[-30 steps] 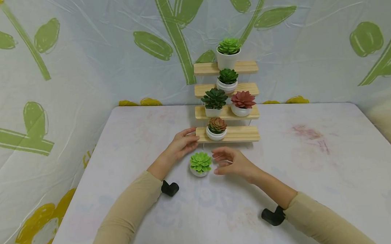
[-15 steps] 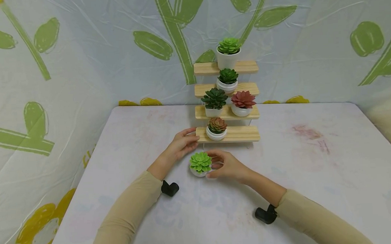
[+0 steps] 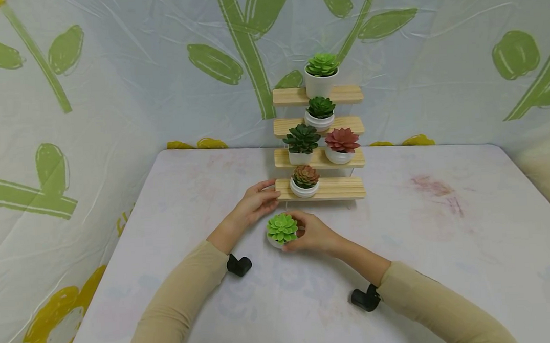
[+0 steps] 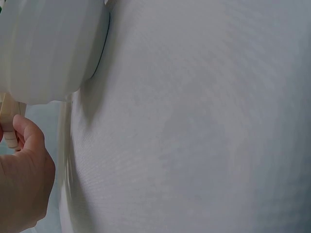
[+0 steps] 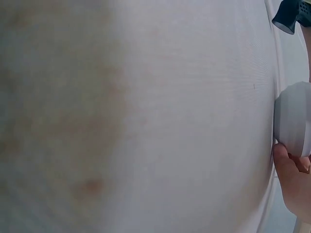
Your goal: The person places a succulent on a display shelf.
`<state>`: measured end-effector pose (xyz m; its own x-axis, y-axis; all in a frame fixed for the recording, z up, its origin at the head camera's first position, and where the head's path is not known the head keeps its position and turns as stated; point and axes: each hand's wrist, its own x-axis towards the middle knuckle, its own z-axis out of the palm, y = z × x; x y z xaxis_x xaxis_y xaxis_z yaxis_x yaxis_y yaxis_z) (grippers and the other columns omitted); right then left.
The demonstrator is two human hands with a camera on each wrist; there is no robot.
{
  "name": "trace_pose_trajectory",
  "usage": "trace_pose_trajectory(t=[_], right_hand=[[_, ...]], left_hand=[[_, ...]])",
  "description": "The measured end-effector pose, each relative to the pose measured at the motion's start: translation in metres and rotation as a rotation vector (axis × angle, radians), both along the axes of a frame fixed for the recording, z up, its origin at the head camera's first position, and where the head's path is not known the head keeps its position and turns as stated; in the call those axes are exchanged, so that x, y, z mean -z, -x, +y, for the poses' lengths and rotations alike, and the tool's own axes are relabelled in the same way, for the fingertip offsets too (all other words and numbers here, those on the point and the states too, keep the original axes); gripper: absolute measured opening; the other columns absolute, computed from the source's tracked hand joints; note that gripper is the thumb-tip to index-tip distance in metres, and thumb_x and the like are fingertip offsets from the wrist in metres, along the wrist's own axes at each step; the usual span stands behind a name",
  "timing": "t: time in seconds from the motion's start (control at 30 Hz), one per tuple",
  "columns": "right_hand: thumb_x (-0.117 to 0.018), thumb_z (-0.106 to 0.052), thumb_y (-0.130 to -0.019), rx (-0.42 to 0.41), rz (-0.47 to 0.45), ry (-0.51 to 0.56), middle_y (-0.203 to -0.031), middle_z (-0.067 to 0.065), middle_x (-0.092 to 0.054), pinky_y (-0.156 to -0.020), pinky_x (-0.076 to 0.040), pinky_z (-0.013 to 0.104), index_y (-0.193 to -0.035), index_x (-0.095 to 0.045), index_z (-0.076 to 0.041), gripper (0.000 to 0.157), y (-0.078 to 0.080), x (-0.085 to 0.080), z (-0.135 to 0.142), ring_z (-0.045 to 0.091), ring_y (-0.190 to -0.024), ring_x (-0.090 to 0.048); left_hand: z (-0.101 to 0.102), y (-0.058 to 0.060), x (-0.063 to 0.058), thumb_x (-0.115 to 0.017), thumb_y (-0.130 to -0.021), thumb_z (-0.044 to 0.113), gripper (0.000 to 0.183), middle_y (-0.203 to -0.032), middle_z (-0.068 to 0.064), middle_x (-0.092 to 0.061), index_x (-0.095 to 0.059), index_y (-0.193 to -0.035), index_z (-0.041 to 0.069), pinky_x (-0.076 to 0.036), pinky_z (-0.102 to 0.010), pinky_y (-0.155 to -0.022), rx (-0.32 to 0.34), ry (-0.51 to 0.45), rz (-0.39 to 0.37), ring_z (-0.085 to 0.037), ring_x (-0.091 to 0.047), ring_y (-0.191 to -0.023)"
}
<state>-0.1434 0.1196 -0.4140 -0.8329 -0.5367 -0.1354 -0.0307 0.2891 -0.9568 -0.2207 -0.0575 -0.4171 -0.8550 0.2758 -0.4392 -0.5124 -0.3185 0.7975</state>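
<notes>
My right hand (image 3: 312,235) is grasping the light green succulent (image 3: 282,227) by its small white pot (image 5: 293,118), fingers and thumb curling round the pot's right side, the pot sitting on the table (image 3: 444,236) just left of my palm and close in front of me. In the right wrist view only a fingertip (image 5: 291,182) is showing against the pot's wall, so how far the fingers wrap I cannot tell from there. My left hand (image 3: 254,203) is resting up and left of that pot, fingers fairly straight, tips touching the left end of the bottom shelf (image 3: 335,188) of the wooden stand; it is gripping nothing. In the left wrist view the thumb (image 4: 29,133) is lying by the shelf edge. Just beyond my left fingertips, on that bottom shelf, a brownish succulent (image 3: 305,176) is sitting. One step above, a dark green succulent (image 3: 301,138) and a red succulent (image 3: 341,140) are sitting side by side. Higher up, a small green succulent (image 3: 320,107), and on the top step a bright green succulent (image 3: 322,64) in a taller pot. A leaf-print sheet (image 3: 114,71) is hanging behind the table.
</notes>
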Motion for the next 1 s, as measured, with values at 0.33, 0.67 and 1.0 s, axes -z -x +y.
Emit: trace_pose_trajectory(t=[0.33,0.67,1.0], right_hand=[[-0.081,-0.009,-0.070,0.016,0.001,-0.022,-0.117,0.009,-0.057,-0.091,-0.045,0.039,-0.129,-0.048,-0.003,0.068,-0.001,-0.001,-0.001,0.022,-0.107,-0.054],[-0.082,-0.007,-0.069,0.043,0.005,-0.013,-0.118,0.008,-0.057,-0.087,-0.047,0.035,-0.129,-0.049,-0.005,0.069,-0.004,-0.007,0.006,0.021,-0.104,-0.054],[-0.081,-0.009,-0.071,0.062,-0.003,-0.007,-0.121,0.009,-0.055,-0.089,-0.046,0.037,-0.129,-0.050,-0.004,0.066,-0.008,-0.007,0.023,0.021,-0.105,-0.052]], left_hand=[[0.001,0.001,0.001,-0.055,-0.089,-0.008,0.054,-0.135,-0.014,-0.044,-0.041,-0.139,0.005,-0.048,-0.019,-0.063,0.000,0.007,-0.004,-0.010,-0.055,-0.077],[0.001,0.000,0.001,-0.055,-0.089,-0.008,0.054,-0.135,-0.015,-0.043,-0.041,-0.139,0.005,-0.048,-0.019,-0.061,-0.003,-0.001,-0.006,-0.010,-0.055,-0.077],[0.001,0.001,0.003,-0.053,-0.089,-0.010,0.054,-0.129,-0.014,-0.046,-0.040,-0.139,0.003,-0.047,-0.019,-0.061,-0.002,-0.009,0.013,-0.010,-0.054,-0.074]])
